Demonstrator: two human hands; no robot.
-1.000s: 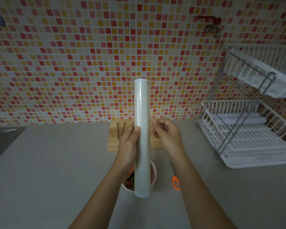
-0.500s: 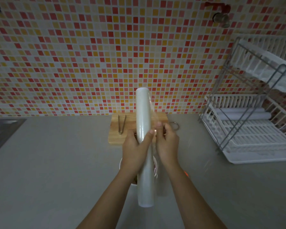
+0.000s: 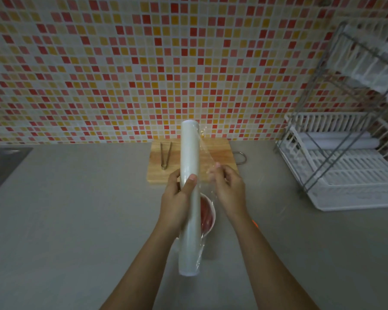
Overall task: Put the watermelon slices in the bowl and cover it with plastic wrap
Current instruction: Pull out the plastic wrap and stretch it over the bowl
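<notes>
Plastic wrap roll stands almost upright in the middle of my view, lifted above the grey counter. My left hand is closed around its middle part, the thumb lying across the front of the roll and the other fingers behind it. My right hand is just beside the roll on its right side, and its fingertips are pinched together on the loose edge of the film. I see a narrow transparent sheet stretched between the roll and these fingers, with some wrinkles and shine on it.

The white bowl sits on the counter directly below the roll, and the roll and my left hand hide most of it. Only its right part shows, with red watermelon slices inside. I cannot tell how many slices there are.

Behind the hands a wooden cutting board lies near the tiled wall, and metal tongs rest on its left part. A white dish rack with a metal frame stands at the right of the counter. The corner of a steel sink shows at the left edge. A small orange thing shows just behind my right forearm, but I cannot say what it is.
</notes>
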